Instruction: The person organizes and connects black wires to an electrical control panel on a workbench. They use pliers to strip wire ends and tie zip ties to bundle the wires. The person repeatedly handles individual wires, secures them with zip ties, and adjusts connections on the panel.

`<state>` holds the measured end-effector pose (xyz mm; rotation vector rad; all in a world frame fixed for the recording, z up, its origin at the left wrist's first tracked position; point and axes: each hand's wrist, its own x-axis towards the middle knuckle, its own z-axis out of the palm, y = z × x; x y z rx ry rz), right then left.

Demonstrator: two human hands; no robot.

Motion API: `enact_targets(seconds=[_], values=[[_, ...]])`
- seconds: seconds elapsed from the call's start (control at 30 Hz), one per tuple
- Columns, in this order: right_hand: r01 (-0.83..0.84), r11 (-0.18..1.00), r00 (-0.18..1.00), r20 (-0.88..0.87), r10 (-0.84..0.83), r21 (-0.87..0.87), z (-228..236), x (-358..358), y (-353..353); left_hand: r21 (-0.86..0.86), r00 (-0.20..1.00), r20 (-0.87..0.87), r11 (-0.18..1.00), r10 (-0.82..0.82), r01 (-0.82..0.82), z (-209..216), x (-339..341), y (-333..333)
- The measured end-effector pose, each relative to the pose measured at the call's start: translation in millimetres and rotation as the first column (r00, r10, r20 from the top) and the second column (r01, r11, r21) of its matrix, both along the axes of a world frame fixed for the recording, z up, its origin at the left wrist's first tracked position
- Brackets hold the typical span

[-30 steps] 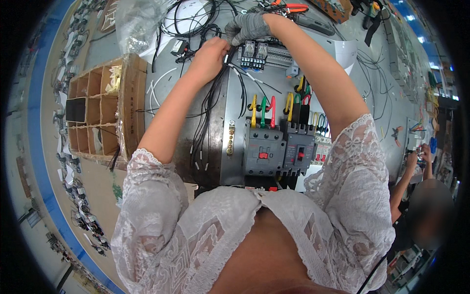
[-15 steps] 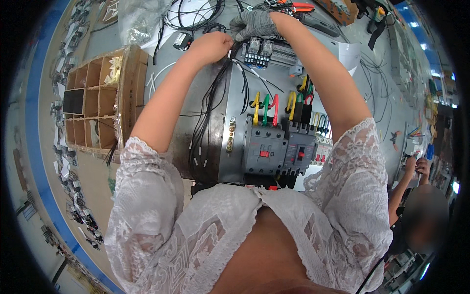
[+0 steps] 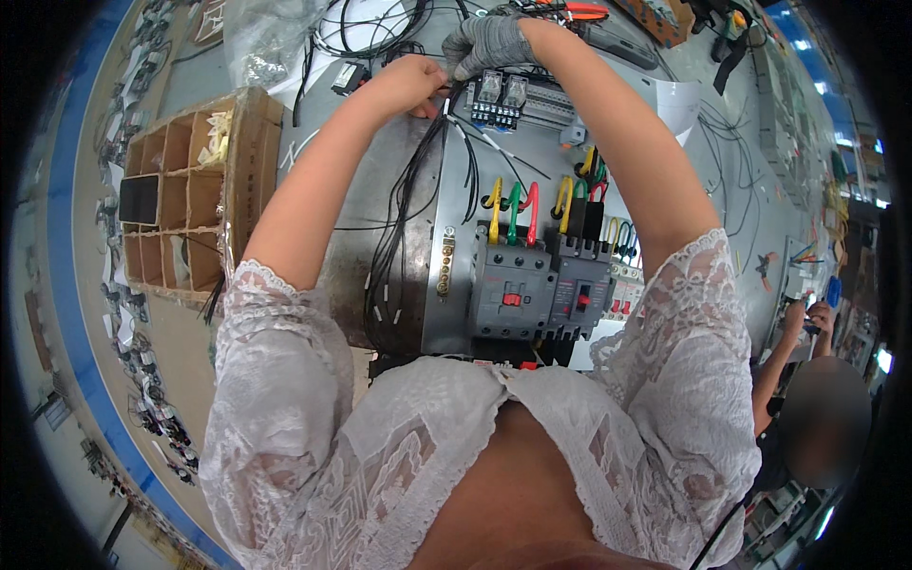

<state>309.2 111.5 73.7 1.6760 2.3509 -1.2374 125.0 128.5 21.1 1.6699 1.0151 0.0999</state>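
Note:
At the far edge of a metal mounting plate [image 3: 446, 318], my bare left hand [image 3: 410, 84] is closed, its fingertips pinching at a bundle of black wires [image 3: 407, 204]. Beside it on the right, my right hand [image 3: 486, 46] in a grey knit glove is closed round the upper end of the same bundle. The exact grip of both hands is partly hidden. From there the wires hang toward me, some with white marker sleeves. Just right of the bundle are two clear plug-in relays [image 3: 501, 90] and a terminal strip [image 3: 546, 103].
Nearer me are a grey contactor-like device [image 3: 513, 290] and a circuit breaker [image 3: 582, 293] with yellow, green and red leads. A divided cardboard box [image 3: 256, 180] stands left. Coiled cable [image 3: 366, 28] and orange-handled pliers [image 3: 579, 11] lie at the back. A co-worker's hands [image 3: 807, 318] are far right.
My left hand has shifted slightly left and its fingers have spread a little at the wires, with a lower fingertip now showing. The gloved right hand stays nearly in place.

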Motion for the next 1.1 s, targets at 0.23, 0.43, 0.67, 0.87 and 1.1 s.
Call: enact_targets(seconds=[0.23, 0.43, 0.67, 0.87, 1.1], values=[[-0.004, 1.000, 1.000, 0.006, 0.004, 0.007, -1, 2, 0, 0.243, 0.960, -0.212, 0.941, -0.183, 0.233, 13, 5, -1], [0.002, 1.000, 0.999, 0.034, -0.002, 0.016, 2, -2, -2, 0.667, 0.921, -0.378, 0.662, -0.095, 0.342, 23, 0, -5], [0.023, 0.999, 0.997, 0.078, -0.025, 0.029, 14, -6, -13, 0.907, 0.966, -0.205, 0.340, -0.158, 0.248, 70, 4, -35], [0.060, 0.997, 0.992, 0.112, -0.065, 0.047, 20, -7, -21, 0.973, 0.941, -0.093, 0.169, -0.325, 0.155, 95, -4, -61], [0.109, 0.990, 0.981, 0.154, -0.121, 0.084, 27, -14, -26, 0.775, 0.938, 0.347, 0.567, -0.013, -0.279, 21, -35, -82]])
